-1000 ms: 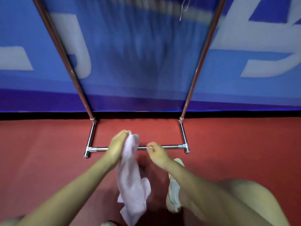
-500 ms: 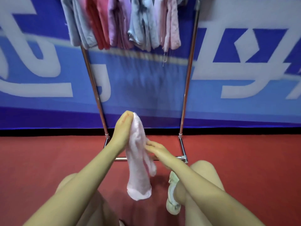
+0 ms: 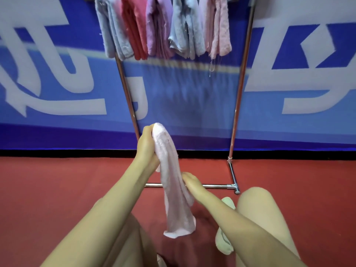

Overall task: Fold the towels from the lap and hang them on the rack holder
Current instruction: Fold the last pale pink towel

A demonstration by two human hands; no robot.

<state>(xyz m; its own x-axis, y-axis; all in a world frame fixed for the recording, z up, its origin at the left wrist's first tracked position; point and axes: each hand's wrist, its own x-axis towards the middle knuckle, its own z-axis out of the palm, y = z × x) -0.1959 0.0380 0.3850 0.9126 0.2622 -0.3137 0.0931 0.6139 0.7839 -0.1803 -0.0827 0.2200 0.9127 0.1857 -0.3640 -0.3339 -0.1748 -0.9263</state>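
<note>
A pale pink towel (image 3: pixel 171 189) hangs down in front of me, bunched lengthwise. My left hand (image 3: pixel 147 147) grips its top end, raised at mid-frame. Lower down, my right hand (image 3: pixel 190 183) pinches the towel's right edge about halfway along. The towel's bottom end dangles free above my lap. Behind it stands the metal rack holder (image 3: pixel 238 97) with two uprights and a floor bar. Several folded towels (image 3: pixel 163 27) in grey-blue, red, purple and pink hang side by side from its top, which is cut off by the frame.
A blue wall banner (image 3: pixel 57 83) with large white lettering runs behind the rack. The floor (image 3: pixel 48 185) is red. My bare knees sit at bottom left and right, and a pale shoe (image 3: pixel 224 241) shows beside my right forearm.
The view has tilted up, bringing the hung towels into frame. My left hand has lifted the pink towel higher, and my right hand has moved in and taken hold of its edge.
</note>
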